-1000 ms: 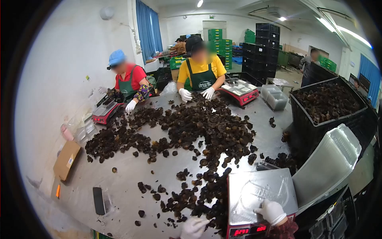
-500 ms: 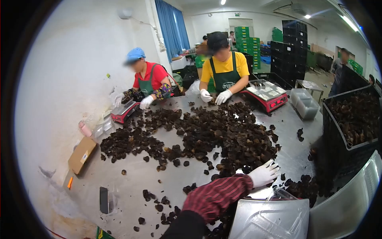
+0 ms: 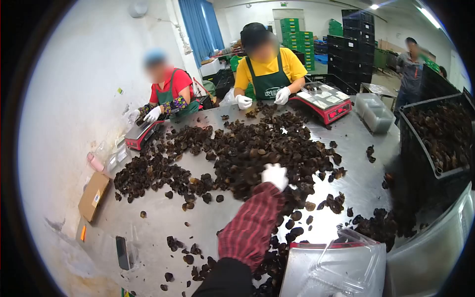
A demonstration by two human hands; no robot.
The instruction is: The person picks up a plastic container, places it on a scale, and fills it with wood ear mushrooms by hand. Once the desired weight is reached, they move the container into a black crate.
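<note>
My left hand [image 3: 275,176], in a white glove, reaches into the big pile of dark wood ear mushrooms [image 3: 237,148] in the middle of the metal table. Its fingers curl down on the pieces, and their tips are hidden; mushrooms beside it are blurred by motion. Below it, my sleeve has red and dark stripes. Close by at the bottom right is a scale [image 3: 302,272] with a red edge, and a clear plastic box [image 3: 341,262] lies on its plate. My right hand is out of view.
Two co-workers in green aprons [image 3: 272,81] stand across the table beside red scales [image 3: 326,105]. Clear boxes [image 3: 374,114] are stacked at the right, near a black crate [image 3: 438,173] full of mushrooms. A phone [image 3: 122,252] and a cardboard box [image 3: 93,198] lie at the left.
My left hand has moved left and farther away, from beside the scale into the pile, and its spread fingers have curled. More bare table shows where it was. The whole view has shifted slightly.
</note>
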